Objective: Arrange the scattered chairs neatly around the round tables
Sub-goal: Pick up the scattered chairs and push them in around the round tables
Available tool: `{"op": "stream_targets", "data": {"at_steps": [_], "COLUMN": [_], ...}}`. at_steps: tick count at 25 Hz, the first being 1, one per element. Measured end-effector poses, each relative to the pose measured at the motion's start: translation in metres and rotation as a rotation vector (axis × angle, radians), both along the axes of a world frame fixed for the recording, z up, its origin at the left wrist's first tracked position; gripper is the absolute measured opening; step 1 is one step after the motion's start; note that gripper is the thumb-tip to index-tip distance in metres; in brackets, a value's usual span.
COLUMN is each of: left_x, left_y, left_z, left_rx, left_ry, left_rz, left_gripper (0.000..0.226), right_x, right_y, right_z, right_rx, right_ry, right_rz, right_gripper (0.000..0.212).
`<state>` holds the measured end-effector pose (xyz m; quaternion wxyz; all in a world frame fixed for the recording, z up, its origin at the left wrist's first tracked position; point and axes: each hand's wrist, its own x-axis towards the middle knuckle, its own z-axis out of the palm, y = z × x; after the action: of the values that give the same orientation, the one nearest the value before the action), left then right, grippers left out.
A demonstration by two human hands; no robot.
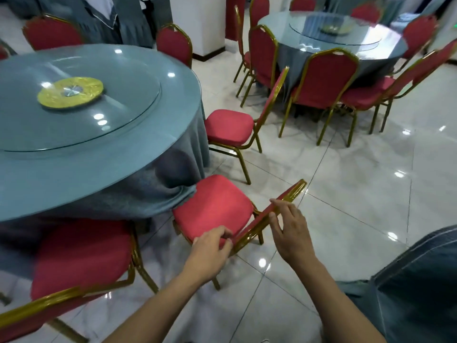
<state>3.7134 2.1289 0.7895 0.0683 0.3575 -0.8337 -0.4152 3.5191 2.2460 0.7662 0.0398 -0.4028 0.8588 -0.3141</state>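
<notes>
Got both hands on the chair (212, 206) at the near round table (99, 154), its seat touching the tablecloth. My left hand (210, 251) pinches the lower end of the backrest, and my right hand (289, 231) has loose fingers resting on the top rail.

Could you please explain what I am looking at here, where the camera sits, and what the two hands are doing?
There is no machine: a person wears a camera on the head, looking forward and down, so you see their own bare arms. Both hands are on the backrest of a red chair with a gold frame, whose seat is pushed against the cloth of the near round table. The left hand pinches the backrest's lower edge; the right hand rests straight fingers along its top rail. The table carries a glass turntable with a gold disc. More red chairs surround a second table behind.
</notes>
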Motion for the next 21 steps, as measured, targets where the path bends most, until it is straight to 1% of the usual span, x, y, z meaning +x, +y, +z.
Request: {"op": "stream_targets", "data": {"at_steps": [4, 10, 12, 14, 16, 19, 21], "left_x": [-0.055, -0.098, -0.116, -0.131, -0.14, -0.15, -0.161], "left_y": [0.036, 0.046, 0.044, 0.042, 0.042, 0.048, 0.051], "left_z": [-0.016, -0.048, -0.058, -0.064, -0.071, -0.075, -0.071], "left_rx": [0.021, 0.142, 0.104, 0.046, 0.007, -0.059, -0.067], "left_ry": [-0.02, -0.152, -0.203, -0.245, -0.249, -0.253, -0.289], "left_rz": [0.021, 0.144, 0.232, 0.355, 0.425, 0.544, 0.646], "left_gripper": [0.022, 0.047, 0.05, 0.064, 0.074, 0.077, 0.072], "right_x": [-0.073, -0.141, -0.155, -0.167, -0.177, -0.19, -0.197], "right_y": [0.022, 0.009, 0.001, -0.002, -0.006, -0.013, -0.022], "right_z": [-0.014, -0.04, -0.05, -0.059, -0.063, -0.069, -0.07], "right_rx": [0.052, 0.198, 0.212, 0.174, 0.142, 0.089, 0.098], "right_ry": [0.016, -0.046, -0.08, -0.114, -0.117, -0.06, 0.006], "right_rz": [0.002, 0.084, 0.159, 0.22, 0.275, 0.351, 0.373], "right_gripper": [0.04, 0.059, 0.061, 0.06, 0.061, 0.067, 0.071]}}
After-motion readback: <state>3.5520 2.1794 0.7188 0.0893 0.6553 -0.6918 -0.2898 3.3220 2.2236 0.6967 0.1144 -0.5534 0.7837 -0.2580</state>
